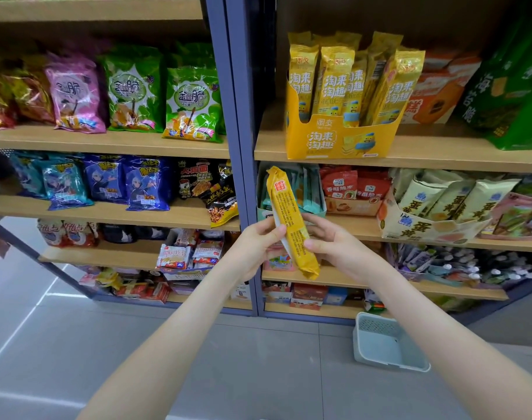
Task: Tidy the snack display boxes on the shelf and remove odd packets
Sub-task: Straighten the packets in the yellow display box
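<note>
Head view: left hand [255, 244] and right hand [337, 247], grips clamped on a long glossy yellow packet [284, 201].

Left bay, upper shelf: pink bag [76, 95] beside two green bags [134, 89]; shelf below has blue bags [143, 183] w/ black noodle packs [198, 180] on their right. Big green bag [507, 86] stands top right, cut by frame edge. Pale plastic basket [380, 334] sits on grey tiled floor [76, 344], near the unit's base, btm right.
</note>
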Tool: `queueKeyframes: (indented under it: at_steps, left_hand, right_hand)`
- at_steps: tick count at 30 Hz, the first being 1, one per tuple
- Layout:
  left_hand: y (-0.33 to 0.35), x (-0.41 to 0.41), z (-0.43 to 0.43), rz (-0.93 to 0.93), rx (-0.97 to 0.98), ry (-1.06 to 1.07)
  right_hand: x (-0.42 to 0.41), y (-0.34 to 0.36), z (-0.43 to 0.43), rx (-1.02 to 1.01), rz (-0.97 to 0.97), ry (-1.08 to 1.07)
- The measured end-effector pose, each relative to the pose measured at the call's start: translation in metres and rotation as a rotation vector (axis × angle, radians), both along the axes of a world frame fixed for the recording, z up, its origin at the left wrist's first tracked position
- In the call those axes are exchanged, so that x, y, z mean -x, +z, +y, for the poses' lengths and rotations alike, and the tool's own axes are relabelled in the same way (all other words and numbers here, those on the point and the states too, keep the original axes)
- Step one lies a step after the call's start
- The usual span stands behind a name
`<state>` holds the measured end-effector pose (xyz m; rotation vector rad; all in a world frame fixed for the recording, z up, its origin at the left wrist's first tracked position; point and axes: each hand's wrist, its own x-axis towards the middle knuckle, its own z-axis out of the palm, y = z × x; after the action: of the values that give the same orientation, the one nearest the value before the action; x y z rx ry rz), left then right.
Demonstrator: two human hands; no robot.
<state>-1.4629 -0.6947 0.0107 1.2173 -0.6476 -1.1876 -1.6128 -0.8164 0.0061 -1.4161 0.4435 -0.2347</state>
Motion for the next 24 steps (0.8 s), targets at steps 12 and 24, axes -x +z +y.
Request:
queueKeyframes:
  at_steps: [12, 24]
  left_hand:
    - [0.060, -0.008, -0.034, -0.354, 0.117, 0.074]
    - [0.150, -0.032, -0.080, -0.811, 0.437, 0.227]
  right_hand:
    - [-0.016, 0.062, -0.025, 0.501, -0.039, -0.142]
    - [-0.041, 0.170, -0.060, 0.636, -0.463, -0.575]
